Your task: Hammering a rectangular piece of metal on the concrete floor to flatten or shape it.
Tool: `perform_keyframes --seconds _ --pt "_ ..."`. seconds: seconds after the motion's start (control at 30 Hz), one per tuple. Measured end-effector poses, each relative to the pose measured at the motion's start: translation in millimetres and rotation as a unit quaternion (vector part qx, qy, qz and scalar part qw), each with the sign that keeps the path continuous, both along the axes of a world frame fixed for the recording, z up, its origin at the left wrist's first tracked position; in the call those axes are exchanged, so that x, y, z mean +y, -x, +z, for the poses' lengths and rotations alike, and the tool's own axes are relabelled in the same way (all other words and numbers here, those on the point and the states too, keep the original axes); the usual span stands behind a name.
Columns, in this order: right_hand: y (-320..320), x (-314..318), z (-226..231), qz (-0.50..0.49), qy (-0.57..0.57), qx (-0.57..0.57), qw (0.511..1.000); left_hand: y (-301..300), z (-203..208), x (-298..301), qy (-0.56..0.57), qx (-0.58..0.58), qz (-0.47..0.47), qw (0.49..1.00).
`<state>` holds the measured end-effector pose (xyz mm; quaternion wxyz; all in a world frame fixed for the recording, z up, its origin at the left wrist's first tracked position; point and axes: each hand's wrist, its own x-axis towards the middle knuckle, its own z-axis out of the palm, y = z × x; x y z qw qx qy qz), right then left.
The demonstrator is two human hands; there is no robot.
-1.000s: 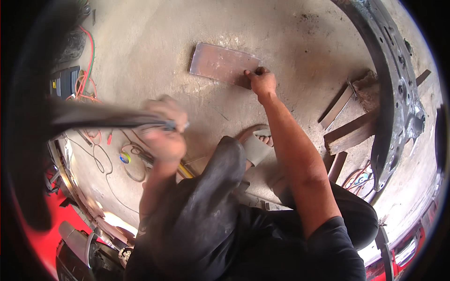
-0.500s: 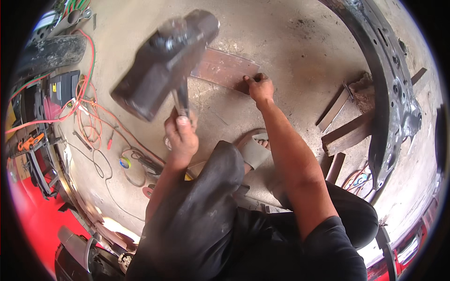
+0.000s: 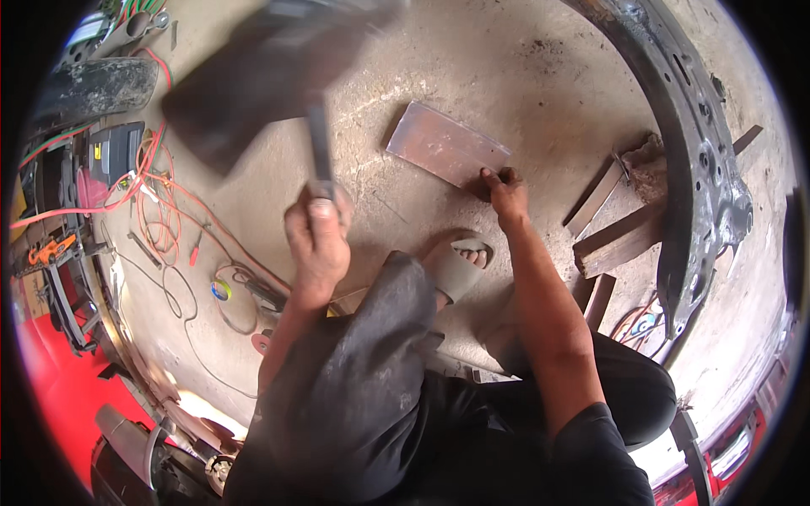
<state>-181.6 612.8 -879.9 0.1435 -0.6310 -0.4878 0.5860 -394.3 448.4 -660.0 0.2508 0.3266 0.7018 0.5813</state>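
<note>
My left hand [image 3: 319, 234] is closed around the short handle of a hammer [image 3: 261, 80]. The hammer's heavy dark block head is raised near the camera, blurred by motion, and its top is cut off by the upper edge. On the concrete floor, a flat reddish-brown metal plate [image 3: 443, 145] is held slightly tilted. My right hand [image 3: 508, 194] pinches it at the near right corner, thumb and fingers together. A gap separates the hammer from the plate.
At right stands a long black perforated metal beam [image 3: 704, 143], with rusty steel offcuts [image 3: 620, 240] beside it. Red and green hoses [image 3: 156, 160] and thin cables lie at left near a dark case [image 3: 116, 150]. My sandalled foot [image 3: 460, 266] is below the plate.
The hammer has swung upward and to the left, farther out of the picture. My right hand and the plate have shifted right and a little nearer, uncovering the plate's left end.
</note>
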Motion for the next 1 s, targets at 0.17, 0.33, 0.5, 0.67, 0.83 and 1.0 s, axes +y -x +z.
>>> perform_keyframes --seconds 0.17,0.33,0.5,0.67,0.83,1.0 --pt "2.1 6.4 2.8 0.020 -0.035 -0.020 0.999 5.1 -61.2 -20.5 -0.017 0.040 -0.007 0.999" --pt "-10.1 -6.6 -5.0 -0.015 -0.042 -0.037 0.998 -19.5 -141.0 -62.1 0.329 0.170 -0.036 0.928" --pt "-18.7 -5.5 -10.6 -0.014 -0.035 0.017 0.999 -11.8 -61.8 -33.0 0.217 0.050 -0.058 0.973" --pt "-19.7 -8.5 11.8 -0.013 -0.005 0.027 1.000 3.1 3.8 23.4 -0.076 0.028 -0.044 0.996" --pt "-20.5 1.6 3.0 0.016 -0.021 -0.004 1.000 8.4 -107.0 -5.1 0.212 0.142 -0.005 0.967" --pt "-21.7 -3.9 12.3 0.047 -0.024 -0.053 0.997 5.6 -98.8 -7.9 0.259 0.030 0.031 0.965"
